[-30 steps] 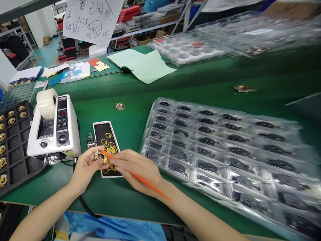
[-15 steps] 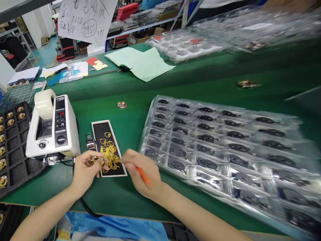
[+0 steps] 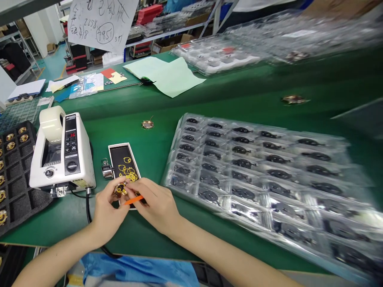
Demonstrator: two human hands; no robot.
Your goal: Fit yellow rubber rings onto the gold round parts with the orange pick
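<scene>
Tape dispenser (image 3: pixel 62 159), foam tray (image 3: pixel 18 191) L; blister tray (image 3: pixel 254 179) R.

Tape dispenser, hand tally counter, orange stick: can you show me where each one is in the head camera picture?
tape dispenser (image 3: pixel 71 150), head view, on its dark control panel.
hand tally counter (image 3: pixel 107 171), head view, on its metal body.
orange stick (image 3: pixel 133 200), head view, on its visible middle.

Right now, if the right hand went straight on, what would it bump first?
The right hand with its orange stick would likely meet the round gold part in the left hand first; depth is unclear.
</scene>
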